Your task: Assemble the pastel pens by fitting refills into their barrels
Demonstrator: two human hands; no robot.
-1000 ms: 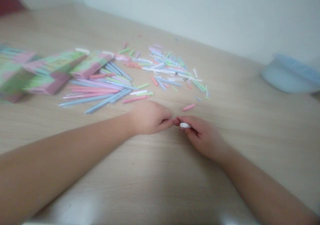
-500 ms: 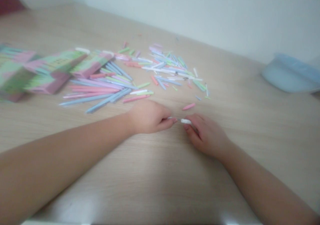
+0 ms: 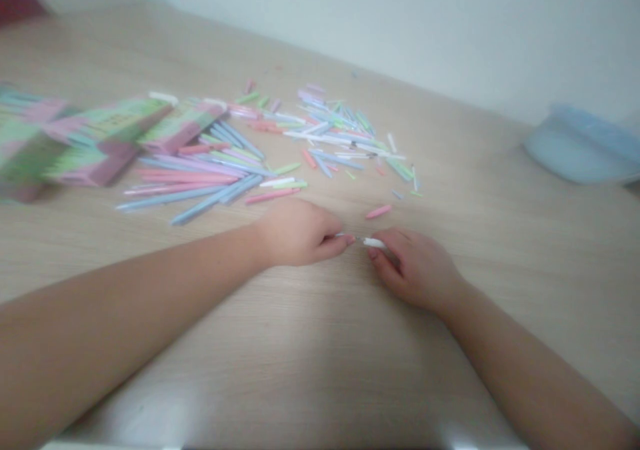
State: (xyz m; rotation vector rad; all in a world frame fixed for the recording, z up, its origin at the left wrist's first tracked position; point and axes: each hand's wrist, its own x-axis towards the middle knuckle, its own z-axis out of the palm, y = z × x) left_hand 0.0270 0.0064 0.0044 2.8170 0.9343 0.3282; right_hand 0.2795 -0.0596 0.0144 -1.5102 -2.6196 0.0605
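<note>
Over the middle of the table, my left hand [image 3: 303, 233] is closed in a pinch on a thin pen refill [image 3: 357, 239]. Only its small dark tip sticks out past the thumb; most of it is hidden in the fist. Facing it, my right hand [image 3: 420, 267] pinches a short white pen barrel piece [image 3: 374, 243] between thumb and fingers. The refill's tip points at the open end of that white piece, with almost no gap between them. Just beyond the hands lies a pink pen part [image 3: 379, 212].
Pastel pen barrels [image 3: 200, 180] lie in a pile at left. Behind them, loose pen parts and refills [image 3: 335, 133] are scattered. Pink-and-green boxes [image 3: 113, 130] stand at far left. A light blue container [image 3: 580, 147] sits at right, near the white wall [image 3: 400, 30].
</note>
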